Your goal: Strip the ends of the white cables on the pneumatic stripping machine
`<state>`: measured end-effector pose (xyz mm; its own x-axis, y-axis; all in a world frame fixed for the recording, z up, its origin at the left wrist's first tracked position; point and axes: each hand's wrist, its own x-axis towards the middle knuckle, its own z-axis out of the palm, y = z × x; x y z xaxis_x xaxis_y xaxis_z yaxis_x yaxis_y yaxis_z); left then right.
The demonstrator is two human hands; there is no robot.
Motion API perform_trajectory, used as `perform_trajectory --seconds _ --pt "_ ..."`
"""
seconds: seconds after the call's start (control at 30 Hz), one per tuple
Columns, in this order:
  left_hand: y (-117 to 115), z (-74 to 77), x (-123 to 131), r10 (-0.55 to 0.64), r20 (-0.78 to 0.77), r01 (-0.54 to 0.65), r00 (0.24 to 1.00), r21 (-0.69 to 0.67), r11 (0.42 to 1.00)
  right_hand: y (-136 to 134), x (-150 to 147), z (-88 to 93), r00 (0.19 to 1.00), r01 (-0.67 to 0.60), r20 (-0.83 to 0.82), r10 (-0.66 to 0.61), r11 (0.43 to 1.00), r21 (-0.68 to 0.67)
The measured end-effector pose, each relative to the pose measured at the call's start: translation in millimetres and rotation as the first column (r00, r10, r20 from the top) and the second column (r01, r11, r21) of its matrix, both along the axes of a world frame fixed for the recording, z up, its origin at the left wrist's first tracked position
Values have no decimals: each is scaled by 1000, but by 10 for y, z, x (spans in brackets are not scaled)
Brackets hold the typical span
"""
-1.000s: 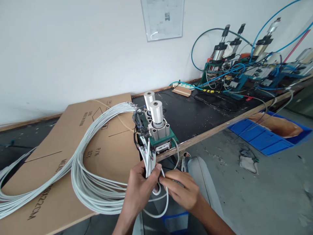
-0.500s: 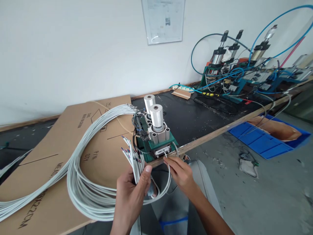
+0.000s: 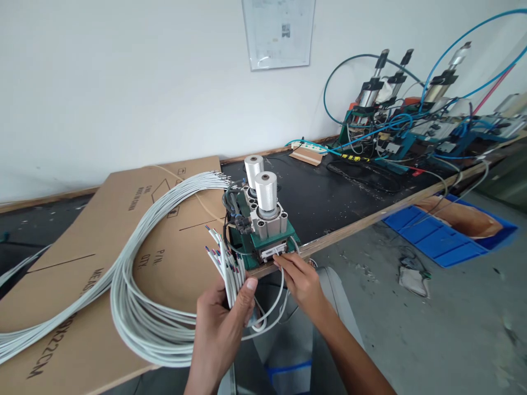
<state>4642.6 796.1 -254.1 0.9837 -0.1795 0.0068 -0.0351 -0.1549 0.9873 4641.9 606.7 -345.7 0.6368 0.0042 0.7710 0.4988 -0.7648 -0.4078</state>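
Left hand (image 3: 220, 323): I'm clenched round the bundle of grey insulated wires (image 3: 135, 307).
Right hand (image 3: 298, 277): I'm pinching one grey wire (image 3: 280, 288) at the green pneumatic press (image 3: 263, 230).

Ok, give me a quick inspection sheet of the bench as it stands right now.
Surface: black bench top, wooden front edge, with a cardboard sheet over its left part.
Job's things: small green machine with two silver cylinders at the bench edge; wire bundle of grey wires; single wire.
Clutter: power strip at the bench's back.
Grippers: left hand grips the wire bundle near its stripped ends; right hand pinches the single wire at the machine's front.
Cables: bundle loops across the cardboard; blue hoses arch over pneumatic machines far right.
Surroundings: white wall, framed sheet, blue bin on the floor.
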Motion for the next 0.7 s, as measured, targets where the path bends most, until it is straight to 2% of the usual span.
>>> perform_trajectory --seconds 0.17,0.4,0.53,0.7 --pt "2 12 -23 4 9 -4 1000 -2 1000 -1 7 73 1000 16 19 -16 999 -36" --pt "9 5 -39 12 22 -11 1000 -28 1000 5 33 -12 1000 19 -2 -19 1000 -8" --pt "30 12 -17 -32 33 32 999 -19 999 -2 17 -2 1000 8 9 -8 1000 -4" --pt "24 42 -33 -104 -25 102 994 -74 992 -2 -157 3 999 48 17 -47 994 -96"
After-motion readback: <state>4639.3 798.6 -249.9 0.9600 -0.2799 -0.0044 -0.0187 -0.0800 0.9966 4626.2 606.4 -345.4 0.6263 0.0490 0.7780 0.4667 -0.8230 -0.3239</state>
